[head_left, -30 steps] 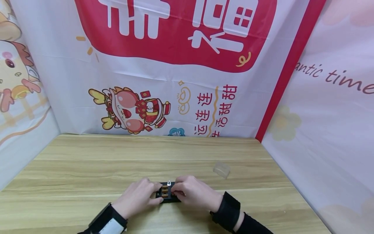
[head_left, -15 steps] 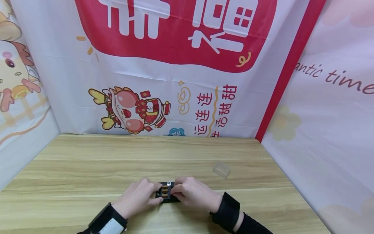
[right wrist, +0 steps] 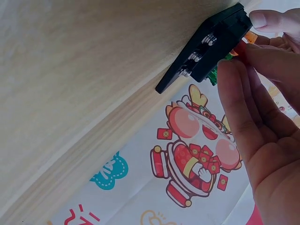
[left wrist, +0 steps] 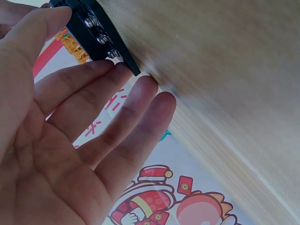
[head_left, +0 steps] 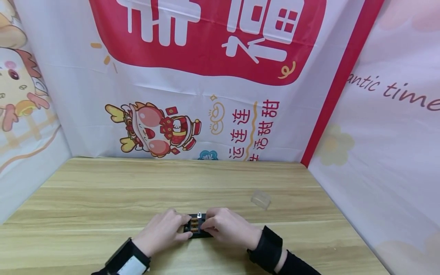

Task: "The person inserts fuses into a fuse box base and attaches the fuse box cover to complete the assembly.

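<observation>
A small black block (head_left: 200, 233) with orange-gold parts along its top and a silver tab at its far edge sits on the wooden table in the head view. My left hand (head_left: 163, 232) grips its left end, thumb at the near side and fingertips at the far side. Several silver screws (left wrist: 101, 37) show on that end in the left wrist view. My right hand (head_left: 229, 228) is over the right half, thumb and forefinger pinching a small red piece (right wrist: 240, 48). A green part (right wrist: 212, 76) shows beside the block there. My right fingers hide most of the piece.
A clear plastic cover (head_left: 261, 199) lies on the table (head_left: 120, 187) behind my right hand. A printed cloth (head_left: 192, 84) hangs along the table's back edge, and more cloth (head_left: 388, 152) hangs along the sides.
Both hands stay at the block with almost no movement. The right fingertips have shifted slightly over its right half.
</observation>
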Available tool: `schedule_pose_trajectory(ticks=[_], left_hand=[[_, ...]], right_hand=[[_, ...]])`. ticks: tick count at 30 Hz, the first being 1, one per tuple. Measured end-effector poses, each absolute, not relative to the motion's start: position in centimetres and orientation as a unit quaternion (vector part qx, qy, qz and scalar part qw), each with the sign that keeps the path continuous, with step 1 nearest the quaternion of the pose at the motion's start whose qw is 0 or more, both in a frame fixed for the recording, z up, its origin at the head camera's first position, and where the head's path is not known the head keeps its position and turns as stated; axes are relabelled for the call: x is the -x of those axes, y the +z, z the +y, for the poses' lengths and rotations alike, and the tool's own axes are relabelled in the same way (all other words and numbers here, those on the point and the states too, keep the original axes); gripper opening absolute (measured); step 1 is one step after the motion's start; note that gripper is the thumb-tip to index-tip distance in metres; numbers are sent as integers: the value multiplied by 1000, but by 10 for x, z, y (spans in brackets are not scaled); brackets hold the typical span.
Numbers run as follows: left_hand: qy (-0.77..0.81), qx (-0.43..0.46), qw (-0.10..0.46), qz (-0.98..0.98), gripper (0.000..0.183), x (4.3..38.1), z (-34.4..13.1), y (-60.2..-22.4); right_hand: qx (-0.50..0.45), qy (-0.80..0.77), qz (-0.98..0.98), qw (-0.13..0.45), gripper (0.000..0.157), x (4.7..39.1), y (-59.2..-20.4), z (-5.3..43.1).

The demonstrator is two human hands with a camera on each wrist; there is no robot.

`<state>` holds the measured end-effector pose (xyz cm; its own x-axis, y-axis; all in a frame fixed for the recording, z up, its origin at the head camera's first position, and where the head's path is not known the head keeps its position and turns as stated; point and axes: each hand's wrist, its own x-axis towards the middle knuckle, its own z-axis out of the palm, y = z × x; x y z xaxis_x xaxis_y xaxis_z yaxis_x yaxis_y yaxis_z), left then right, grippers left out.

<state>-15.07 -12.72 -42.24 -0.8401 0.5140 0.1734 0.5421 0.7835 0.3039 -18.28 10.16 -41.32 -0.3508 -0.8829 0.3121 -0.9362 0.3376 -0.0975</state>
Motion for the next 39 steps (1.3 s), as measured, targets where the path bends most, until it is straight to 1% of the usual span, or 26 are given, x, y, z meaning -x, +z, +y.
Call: schedule_pose_trajectory(ticks=[4,9,22,29,39], left_hand=[[-173,278,38,-944,26,151,-127,-423],[-173,277,37,-944,26,151,-127,-423],[-172,277,38,-944,24,150,-126,-422],[-173,273,33,-946,20,150,-126,-421],[-178,274,28,-945,20,150,-126,-421]], right_hand=[[-548,136,-821,86,11,182,-412,102],[-536,138,-830,72,12,181,-410,101],[-549,133,-820,90,13,182,-413,100],[-545,122,-824,99,12,181,-412,98],[-541,113,-827,105,14,180,-413,94]])
